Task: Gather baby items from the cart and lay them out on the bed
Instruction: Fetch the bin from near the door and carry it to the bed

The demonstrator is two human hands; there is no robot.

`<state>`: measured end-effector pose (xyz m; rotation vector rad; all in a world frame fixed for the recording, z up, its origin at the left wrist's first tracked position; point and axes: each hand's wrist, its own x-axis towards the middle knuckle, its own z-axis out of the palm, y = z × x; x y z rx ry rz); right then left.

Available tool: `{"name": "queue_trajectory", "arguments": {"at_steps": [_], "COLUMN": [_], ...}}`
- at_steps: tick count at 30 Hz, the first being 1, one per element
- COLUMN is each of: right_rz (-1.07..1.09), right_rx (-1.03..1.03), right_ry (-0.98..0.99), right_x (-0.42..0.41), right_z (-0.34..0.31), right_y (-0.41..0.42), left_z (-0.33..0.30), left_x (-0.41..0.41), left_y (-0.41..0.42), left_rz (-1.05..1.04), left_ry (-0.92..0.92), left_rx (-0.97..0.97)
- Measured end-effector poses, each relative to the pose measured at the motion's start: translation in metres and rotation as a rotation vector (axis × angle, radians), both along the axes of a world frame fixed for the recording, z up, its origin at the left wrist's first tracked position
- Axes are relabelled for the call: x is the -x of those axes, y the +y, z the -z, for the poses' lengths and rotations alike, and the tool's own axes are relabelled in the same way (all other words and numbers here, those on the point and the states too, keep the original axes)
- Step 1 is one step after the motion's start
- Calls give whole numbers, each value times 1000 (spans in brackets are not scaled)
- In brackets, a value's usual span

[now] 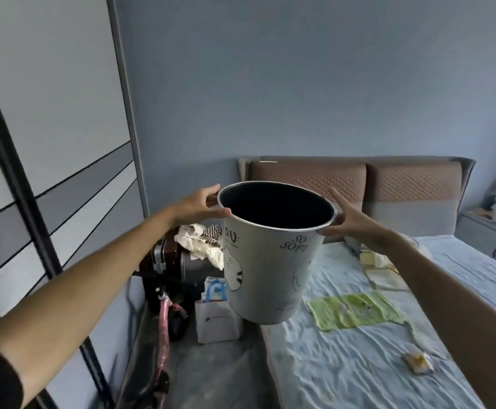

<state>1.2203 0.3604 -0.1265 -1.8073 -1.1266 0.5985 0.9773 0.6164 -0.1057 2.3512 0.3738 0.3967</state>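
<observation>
I hold a pale bucket [267, 261] with a cat drawing and the words "SO SOFT" in the air over the left edge of the bed [344, 364]. Its dark inside looks empty. My left hand [199, 206] grips the rim on the left and my right hand [348, 221] grips the rim on the right. On the light blue sheet lie a green cloth [355, 311], a small yellow-and-white item [419, 361] and pale cloths [379, 267] farther back. No cart is in view.
A wardrobe with sliding doors [49, 143] fills the left. Between it and the bed stand a dark suitcase [164, 255] with crumpled white cloth [202, 243] on top, a white paper bag [217, 317] and a pink strap [164, 335]. A nightstand [491, 231] stands at the far right.
</observation>
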Motion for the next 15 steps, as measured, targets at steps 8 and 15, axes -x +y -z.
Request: {"name": "queue_trajectory", "arguments": {"at_steps": [8, 15], "right_rz": [-189, -291], "right_rx": [1, 95], "right_ry": [51, 112], "right_x": [-132, -203], "right_z": [7, 48], "right_y": [140, 262], "left_z": [24, 66], "left_x": [-100, -153], "left_y": [107, 201], "left_rz": [-169, -250], "left_ry": [47, 88], "left_rx": [87, 135]}}
